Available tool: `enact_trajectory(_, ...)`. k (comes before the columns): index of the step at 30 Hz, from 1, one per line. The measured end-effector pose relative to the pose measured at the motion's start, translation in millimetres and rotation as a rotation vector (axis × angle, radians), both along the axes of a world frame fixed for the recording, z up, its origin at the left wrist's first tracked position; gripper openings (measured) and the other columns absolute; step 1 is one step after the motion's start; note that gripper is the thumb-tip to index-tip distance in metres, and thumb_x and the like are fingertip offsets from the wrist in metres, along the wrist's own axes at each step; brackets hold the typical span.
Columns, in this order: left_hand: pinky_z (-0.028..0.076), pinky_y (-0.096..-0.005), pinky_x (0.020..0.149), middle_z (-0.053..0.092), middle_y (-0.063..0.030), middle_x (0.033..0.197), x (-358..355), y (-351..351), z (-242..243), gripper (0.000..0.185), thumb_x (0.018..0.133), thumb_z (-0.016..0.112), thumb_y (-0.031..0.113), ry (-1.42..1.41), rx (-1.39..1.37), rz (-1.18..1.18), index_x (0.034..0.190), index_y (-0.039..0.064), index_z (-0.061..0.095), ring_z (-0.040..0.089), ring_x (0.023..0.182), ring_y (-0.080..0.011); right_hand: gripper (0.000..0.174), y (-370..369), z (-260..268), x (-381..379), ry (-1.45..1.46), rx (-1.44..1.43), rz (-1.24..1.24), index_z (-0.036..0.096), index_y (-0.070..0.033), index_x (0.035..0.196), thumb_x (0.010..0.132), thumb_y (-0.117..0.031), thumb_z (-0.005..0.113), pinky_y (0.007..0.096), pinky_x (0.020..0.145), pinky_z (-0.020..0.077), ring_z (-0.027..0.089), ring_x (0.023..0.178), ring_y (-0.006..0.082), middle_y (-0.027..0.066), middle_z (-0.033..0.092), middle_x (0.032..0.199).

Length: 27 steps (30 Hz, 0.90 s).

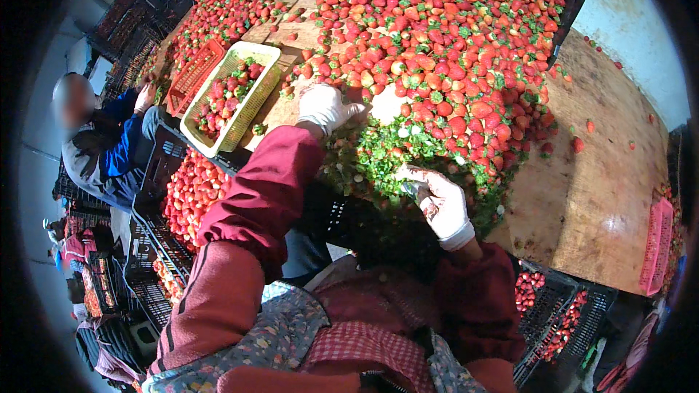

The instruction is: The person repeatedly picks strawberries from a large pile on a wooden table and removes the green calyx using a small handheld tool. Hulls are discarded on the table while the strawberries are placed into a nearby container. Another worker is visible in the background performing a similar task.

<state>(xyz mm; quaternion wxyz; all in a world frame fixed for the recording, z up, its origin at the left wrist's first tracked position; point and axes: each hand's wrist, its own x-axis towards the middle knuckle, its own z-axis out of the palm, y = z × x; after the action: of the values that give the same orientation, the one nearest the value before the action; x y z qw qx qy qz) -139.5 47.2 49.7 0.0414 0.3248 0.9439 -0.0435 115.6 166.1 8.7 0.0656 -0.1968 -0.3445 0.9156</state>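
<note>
My left hand (325,108), in a white glove, reaches to the near edge of a large heap of strawberries (431,65). Its thumb sticks out to the right; the back of the hand hides the other fingers. My right hand (441,202), in a stained white glove, hovers over a pile of cut green strawberry tops (390,150). Between its thumb and fingers is a small greyish object (409,189), too small to make out clearly. The green tops lie along the table's front edge, between my hands and against the heap.
Left of my left hand stands a yellow plastic basket (267,54) part-filled with strawberries, beside a red basket (188,79). A black crate of hulled strawberries (194,191) sits below. A person (104,136) works at left. A pink basket (657,245) is at the wooden table's (595,196) right edge.
</note>
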Motion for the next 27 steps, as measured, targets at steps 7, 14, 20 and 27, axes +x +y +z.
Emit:
enact_trajectory(7,0.05,-0.028,0.064,0.062,-0.0066,0.075,48,2,-3,0.027,0.074,0.07,0.016,-0.386,0.583,-0.117,0.097,0.005,0.062,0.061,0.07,-0.0155,0.035,10,3,1,0.164,0.043,-0.061,0.05,0.008,0.12,0.093,-0.009,0.035,0.0228,0.071,0.0483,0.059,0.095,0.0175,0.0129,0.058,0.116)
enact_trajectory(14,0.045,-0.0221,0.053,0.062,-0.0023,0.069,118,-14,19,0.02,0.07,0.071,0.006,-0.988,0.626,-0.14,0.087,0.002,0.063,0.055,0.06,-0.0063,0.023,-8,11,10,0.18,0.567,-0.007,0.061,0.006,0.104,0.088,0.0,0.047,0.017,0.044,0.0258,0.038,0.053,0.0033,-0.0023,0.051,0.072)
enact_trajectory(20,0.046,-0.032,0.058,0.059,-0.0097,0.067,147,-34,8,0.026,0.061,0.068,0.017,-0.672,0.674,-0.147,0.079,0.001,0.061,0.056,0.06,-0.0176,0.023,-24,9,15,0.125,0.638,0.072,0.061,0.001,0.099,0.084,0.005,0.044,0.0172,0.046,0.0324,0.042,0.055,0.0035,0.0011,0.059,0.084)
enact_trajectory(27,0.05,-0.0309,0.063,0.057,-0.0099,0.081,96,-53,-17,0.027,0.072,0.063,0.019,-1.9,1.52,0.086,0.09,-0.001,0.056,0.057,0.076,-0.0198,0.034,-10,-13,5,0.235,0.025,0.044,0.053,0.007,0.111,0.095,-0.019,0.039,0.0266,0.077,0.0397,0.054,0.091,0.0163,0.013,0.058,0.11)
